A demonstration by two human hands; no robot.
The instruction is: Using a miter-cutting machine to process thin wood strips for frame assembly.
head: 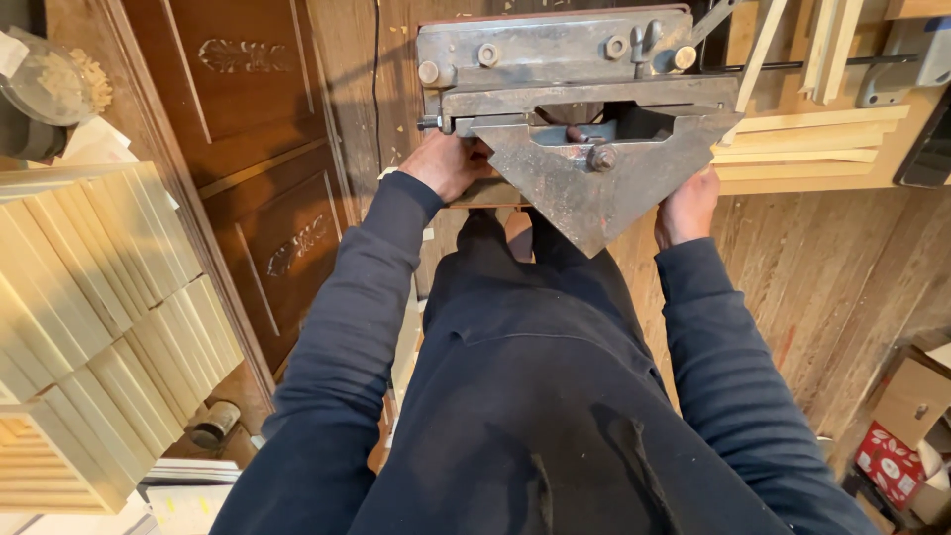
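A grey metal machine [575, 69] with a triangular steel plate [584, 193] pointing toward me fills the top centre. My left hand [448, 163] grips the machine's lower left edge, just under a bolt; its fingers curl out of sight beneath the metal. My right hand [686, 206] presses against the right slanted side of the triangular plate, fingers partly hidden behind it. A strip of wood [485, 194] shows under the left hand; whether the hand touches it is unclear. Both arms wear dark blue sleeves.
Stacks of pale wooden mouldings [99, 297] lie at the left. A carved brown door panel [258, 178] leans behind them. More pale strips [812, 139] rest at the right of the machine. Cardboard boxes [906, 426] sit at the lower right on a plank floor.
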